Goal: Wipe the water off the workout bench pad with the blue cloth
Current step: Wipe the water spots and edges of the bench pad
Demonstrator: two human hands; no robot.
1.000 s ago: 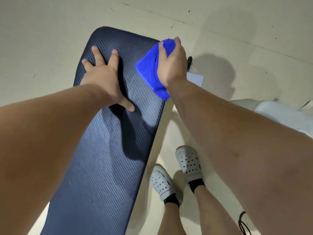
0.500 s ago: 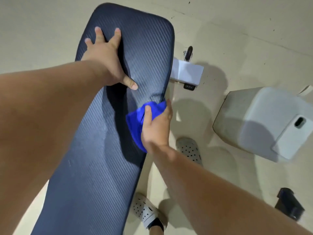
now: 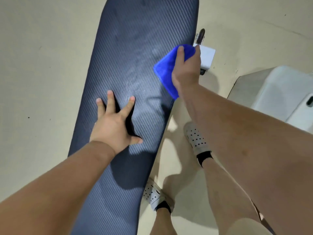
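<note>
Dark navy ribbed padding covers the workout bench pad [image 3: 135, 48], which runs lengthwise from the lower left of the view to the top centre over a pale cream floor [image 3: 42, 65]. The blue cloth [image 3: 166, 68] lies folded at the pad's right edge, roughly midway along its visible length, with one lower corner hanging past the edge. The right hand [image 3: 186, 70] presses on top of the cloth, fingers [image 3: 180, 51] closed down over it and gripping it against the surface. The left hand [image 3: 115, 126] rests flat on the pad nearer the viewer, well apart from the cloth, fingers spread wide and holding nothing; the thumb points toward the right edge. Lighter, slightly glossy streaks show on the pad between the two hands and above the left hand; whether these are moisture or reflected light cannot be told. Just beyond the cloth, beside the pad's right edge, a white bracket [image 3: 207, 56] with a black knob [image 3: 201, 33] is visible. A pale grey-white box [image 3: 279, 92] sits on the floor at the right margin. Two white perforated clogs [image 3: 196, 139] worn with black socks stand on the floor to the right of the pad.
</note>
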